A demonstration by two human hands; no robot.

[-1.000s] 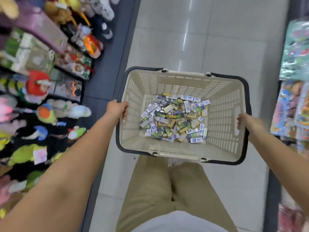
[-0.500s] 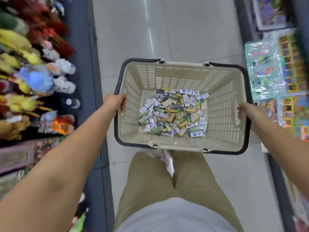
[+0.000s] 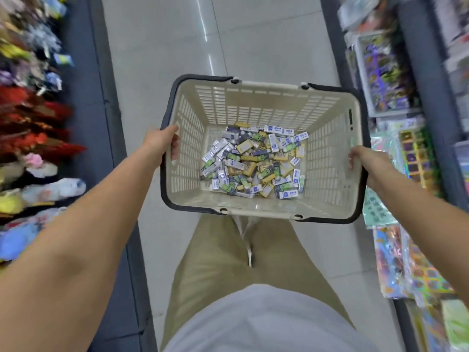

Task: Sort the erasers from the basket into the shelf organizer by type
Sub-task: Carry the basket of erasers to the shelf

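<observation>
**In a shop aisle, centre of the frame: a basket of erasers gripped on both sides**

Underfoot, pale glossy floor tiles with thin joints and streaks of reflected light, running up the middle of the frame between dark shelf bases. Along the left edge, blurred plush toys in red, yellow, blue and pink. Along the right edge, shiny printed packets and boxed goods, equally blurred.

Holds a cream slotted basket with a dark rim band at the centre, above khaki trousers and a white shirt at the bottom. Grips the left rim with the left hand, fingers curled over the edge into the basket. Grips the right rim with the right hand, fingers hooked over the top in the same way.

On the basket's floor, a loose heap of small wrapped erasers: white sleeves with blue print, yellow sleeves, and green ones with a round face. Printing on every sleeve, too small and soft to read. Printing on the right-hand packets too blurred to make out.
</observation>
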